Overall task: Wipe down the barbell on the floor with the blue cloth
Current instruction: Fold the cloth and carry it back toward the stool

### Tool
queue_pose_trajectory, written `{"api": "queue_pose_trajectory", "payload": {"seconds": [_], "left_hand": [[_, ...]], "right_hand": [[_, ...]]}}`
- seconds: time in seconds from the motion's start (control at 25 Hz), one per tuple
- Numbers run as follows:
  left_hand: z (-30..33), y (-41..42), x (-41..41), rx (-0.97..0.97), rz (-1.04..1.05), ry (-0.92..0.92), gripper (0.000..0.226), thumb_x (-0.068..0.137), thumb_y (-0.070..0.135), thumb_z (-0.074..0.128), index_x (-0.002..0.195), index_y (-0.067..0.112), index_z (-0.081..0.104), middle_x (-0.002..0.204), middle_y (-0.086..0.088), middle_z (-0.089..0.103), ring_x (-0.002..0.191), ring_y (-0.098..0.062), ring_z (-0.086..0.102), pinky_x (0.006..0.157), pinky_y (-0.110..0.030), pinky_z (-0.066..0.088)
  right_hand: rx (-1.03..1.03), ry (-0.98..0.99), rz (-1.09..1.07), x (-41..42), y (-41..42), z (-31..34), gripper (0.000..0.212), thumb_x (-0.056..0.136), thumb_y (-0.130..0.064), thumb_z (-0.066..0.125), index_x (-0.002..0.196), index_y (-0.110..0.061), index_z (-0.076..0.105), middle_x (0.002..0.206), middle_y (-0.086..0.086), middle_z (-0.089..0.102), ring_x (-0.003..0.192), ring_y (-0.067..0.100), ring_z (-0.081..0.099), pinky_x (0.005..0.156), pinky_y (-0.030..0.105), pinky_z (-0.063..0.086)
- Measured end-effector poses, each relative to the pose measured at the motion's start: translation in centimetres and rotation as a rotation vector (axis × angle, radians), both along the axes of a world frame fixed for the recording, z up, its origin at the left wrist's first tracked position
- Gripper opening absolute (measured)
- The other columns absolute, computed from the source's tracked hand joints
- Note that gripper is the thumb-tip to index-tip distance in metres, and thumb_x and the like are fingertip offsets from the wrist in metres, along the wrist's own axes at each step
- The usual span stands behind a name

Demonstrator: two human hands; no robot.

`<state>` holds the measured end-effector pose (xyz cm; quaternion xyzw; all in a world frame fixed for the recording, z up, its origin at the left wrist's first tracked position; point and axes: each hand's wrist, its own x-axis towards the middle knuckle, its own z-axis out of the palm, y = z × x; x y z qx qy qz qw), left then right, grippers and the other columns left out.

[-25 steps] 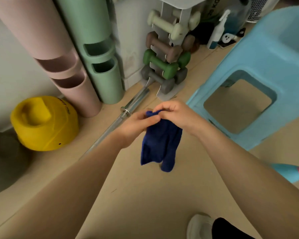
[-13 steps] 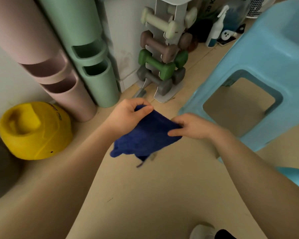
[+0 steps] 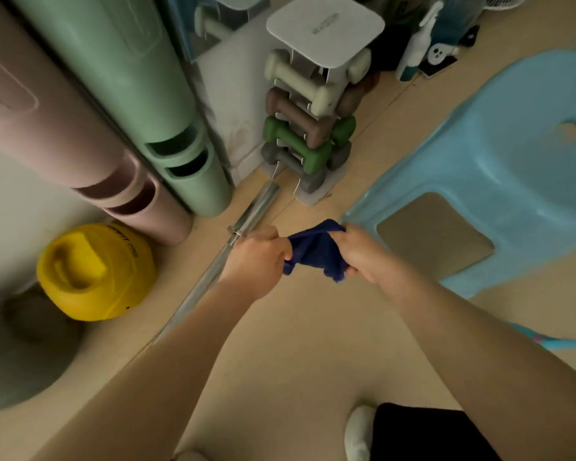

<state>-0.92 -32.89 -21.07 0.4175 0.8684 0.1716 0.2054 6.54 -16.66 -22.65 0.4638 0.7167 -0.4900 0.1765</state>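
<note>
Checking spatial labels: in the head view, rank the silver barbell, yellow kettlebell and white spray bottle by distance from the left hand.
1. Silver barbell, right beside the left hand.
2. Yellow kettlebell, further left.
3. White spray bottle, far upper right.

- The white top plate [image 3: 326, 28] of the dumbbell rack [image 3: 308, 128] carries a short embossed brand word near its middle; the letters are too faint to read.
- The yellow weight [image 3: 95, 271] on the floor has a line of dark print along its upper edge; it is blurred and cannot be read.
- The dark packet [image 3: 441, 58] near the spray bottle [image 3: 413, 48] shows a white round face-like logo, with no legible words.
- No numbers can be read anywhere.
</note>
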Motion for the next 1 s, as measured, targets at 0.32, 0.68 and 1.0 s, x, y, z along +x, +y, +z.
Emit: {"api": "queue_pose_trajectory", "payload": {"seconds": [0.32, 0.68, 1.0], "left_hand": [[15.9, 2.8, 5.6, -0.156, 0.065, -0.416, 0.059, 0.072, 0.048, 0.059, 0.124, 0.021, 0.05, 0.123, 0.0, 0.044, 0.111, -0.021, 0.047, 0.093, -0.035, 0.043], [22.2, 3.7, 7.3, -0.037, -0.081, -0.018, 0.036, 0.083, 0.02, 0.044, 0.111, 0.009, 0.064, 0.112, -0.013, 0.061, 0.092, -0.035, 0.062, 0.074, -0.042, 0.053], [28.8, 11.5, 9.7, 0.141, -0.286, 0.017, 0.039, 0.083, 0.027, 0.038, 0.075, -0.001, 0.064, 0.077, -0.016, 0.063, 0.057, -0.027, 0.058, 0.055, -0.023, 0.038]], "right_hand": [[-0.614, 0.215, -0.756, 3.8, -1.2, 19.0, 0.026, 0.097, -0.014, 0.034, 0.084, -0.001, 0.054, 0.079, 0.014, 0.059, 0.066, 0.02, 0.056, 0.04, 0.02, 0.049], [-0.619, 0.289, -0.923, 8.3, 0.4, 29.3, 0.029, 0.097, -0.004, 0.035, 0.073, -0.004, 0.051, 0.068, 0.011, 0.056, 0.055, 0.017, 0.055, 0.037, 0.015, 0.048], [0.058, 0.135, -0.596, 16.4, 10.4, 33.7, 0.011, 0.083, -0.009, 0.059, 0.091, -0.016, 0.057, 0.079, 0.003, 0.053, 0.064, 0.018, 0.055, 0.063, 0.029, 0.045]]}}
